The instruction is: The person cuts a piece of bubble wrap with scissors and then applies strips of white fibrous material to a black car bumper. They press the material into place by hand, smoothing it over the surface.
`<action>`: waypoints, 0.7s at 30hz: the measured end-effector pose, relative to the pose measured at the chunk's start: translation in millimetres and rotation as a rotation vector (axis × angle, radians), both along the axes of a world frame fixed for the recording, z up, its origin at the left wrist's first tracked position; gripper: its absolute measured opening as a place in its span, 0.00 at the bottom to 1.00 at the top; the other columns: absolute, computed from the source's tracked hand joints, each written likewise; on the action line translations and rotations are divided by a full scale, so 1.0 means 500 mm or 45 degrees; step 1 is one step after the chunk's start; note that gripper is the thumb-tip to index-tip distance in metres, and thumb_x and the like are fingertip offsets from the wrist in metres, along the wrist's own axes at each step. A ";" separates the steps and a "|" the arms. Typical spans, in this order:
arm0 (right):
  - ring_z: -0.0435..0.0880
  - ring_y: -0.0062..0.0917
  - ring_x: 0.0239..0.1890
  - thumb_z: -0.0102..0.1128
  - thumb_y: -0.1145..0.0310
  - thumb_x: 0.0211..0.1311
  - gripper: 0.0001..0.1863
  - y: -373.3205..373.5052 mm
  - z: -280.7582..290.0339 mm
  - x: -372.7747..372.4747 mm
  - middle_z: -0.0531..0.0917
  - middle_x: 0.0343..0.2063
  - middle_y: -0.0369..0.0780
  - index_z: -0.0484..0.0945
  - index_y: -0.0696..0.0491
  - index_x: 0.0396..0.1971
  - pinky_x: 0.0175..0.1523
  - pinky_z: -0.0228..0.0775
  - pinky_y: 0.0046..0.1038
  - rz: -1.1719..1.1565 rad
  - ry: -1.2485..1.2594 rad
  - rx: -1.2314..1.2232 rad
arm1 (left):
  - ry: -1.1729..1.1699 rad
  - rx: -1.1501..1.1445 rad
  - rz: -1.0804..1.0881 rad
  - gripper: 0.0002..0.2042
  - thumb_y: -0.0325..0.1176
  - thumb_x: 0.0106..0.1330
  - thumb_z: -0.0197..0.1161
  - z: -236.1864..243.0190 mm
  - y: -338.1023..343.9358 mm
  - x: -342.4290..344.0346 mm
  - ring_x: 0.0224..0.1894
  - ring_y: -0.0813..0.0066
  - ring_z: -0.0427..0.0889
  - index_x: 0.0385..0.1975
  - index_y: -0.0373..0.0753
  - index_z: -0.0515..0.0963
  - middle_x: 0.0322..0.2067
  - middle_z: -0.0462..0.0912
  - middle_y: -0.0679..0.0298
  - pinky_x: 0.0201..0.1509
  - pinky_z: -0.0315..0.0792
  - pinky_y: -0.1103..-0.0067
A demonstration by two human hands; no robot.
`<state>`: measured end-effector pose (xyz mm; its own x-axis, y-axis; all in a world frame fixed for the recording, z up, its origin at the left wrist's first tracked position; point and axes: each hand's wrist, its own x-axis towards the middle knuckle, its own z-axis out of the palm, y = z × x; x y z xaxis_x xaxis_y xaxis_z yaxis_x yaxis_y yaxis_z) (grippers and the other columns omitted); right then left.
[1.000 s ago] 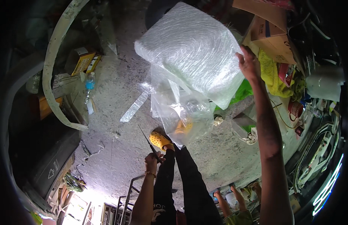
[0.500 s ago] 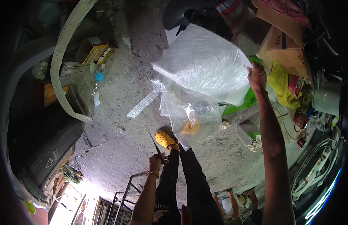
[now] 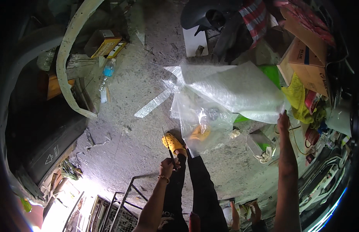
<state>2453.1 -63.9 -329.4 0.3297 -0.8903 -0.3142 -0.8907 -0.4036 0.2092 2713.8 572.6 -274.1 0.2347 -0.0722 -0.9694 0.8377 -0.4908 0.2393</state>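
Over concrete floor (image 3: 127, 149): fibreglass mat (image 3: 241, 87), likely light, limp, best edge-held; our right hand (image 3: 283, 123) pinches it, left hand (image 3: 168, 167) grips slender-bladed tool (image 3: 171, 154).

Black trousers (image 3: 204, 189), yellow perforated clogs (image 3: 171, 144), bracelet (image 3: 163, 178)

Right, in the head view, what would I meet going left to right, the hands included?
Blue-banded bottle, left hand gripping a dark-handled blade, grey box, right hand holding the whitish sheet by its edge, red container.
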 end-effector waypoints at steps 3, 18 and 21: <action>0.73 0.56 0.56 0.57 0.67 0.66 0.24 -0.029 0.016 -0.023 0.74 0.52 0.61 0.64 0.60 0.58 0.53 0.69 0.50 -0.050 -0.303 -0.150 | 0.018 -0.048 0.061 0.16 0.39 0.65 0.68 -0.004 -0.008 -0.007 0.25 0.70 0.87 0.35 0.29 0.78 0.29 0.87 0.55 0.27 0.78 0.80; 0.81 0.39 0.47 0.65 0.72 0.61 0.13 0.691 -0.080 0.381 0.82 0.40 0.48 0.78 0.58 0.44 0.54 0.72 0.37 0.235 -0.938 1.156 | -0.005 -0.025 0.314 0.16 0.40 0.64 0.69 -0.004 -0.068 -0.060 0.26 0.70 0.86 0.36 0.31 0.78 0.30 0.86 0.55 0.30 0.80 0.78; 0.75 0.44 0.55 0.63 0.70 0.60 0.19 0.749 -0.190 0.452 0.77 0.52 0.48 0.75 0.56 0.51 0.59 0.70 0.38 0.496 -0.616 1.209 | 0.043 -0.049 0.382 0.16 0.41 0.64 0.69 -0.017 -0.073 -0.041 0.25 0.70 0.86 0.35 0.31 0.78 0.30 0.86 0.56 0.30 0.78 0.78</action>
